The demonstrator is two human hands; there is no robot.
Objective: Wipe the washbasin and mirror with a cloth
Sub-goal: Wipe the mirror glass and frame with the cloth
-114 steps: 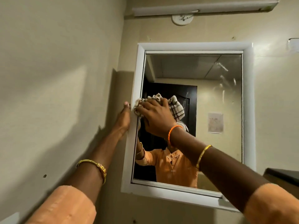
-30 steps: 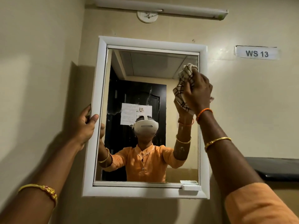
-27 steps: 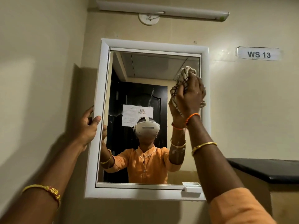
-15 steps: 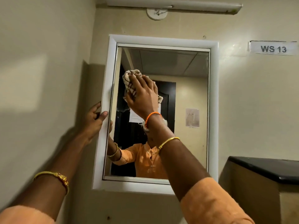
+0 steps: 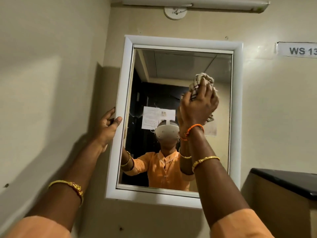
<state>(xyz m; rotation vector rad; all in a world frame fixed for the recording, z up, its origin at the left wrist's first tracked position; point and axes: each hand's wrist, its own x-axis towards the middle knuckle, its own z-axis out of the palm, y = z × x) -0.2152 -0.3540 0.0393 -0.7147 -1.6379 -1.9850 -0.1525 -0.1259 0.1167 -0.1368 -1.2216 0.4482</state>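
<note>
Mirror (image 5: 171,69), white-framed, hangs on the beige wall (image 5: 51,66) at the middle of the view, with a tube light (image 5: 197,4) at 12 o'clock and a "WS 13" label (image 5: 298,50) at 2 o'clock. At 4 o'clock sits a black-topped counter (image 5: 288,182). Left hand (image 5: 107,127) clasps the frame's edge at 9 o'clock. Right hand (image 5: 199,107) presses a bunched checked cloth (image 5: 199,81) against the glass toward 2 o'clock, fingers curled around it.
</note>
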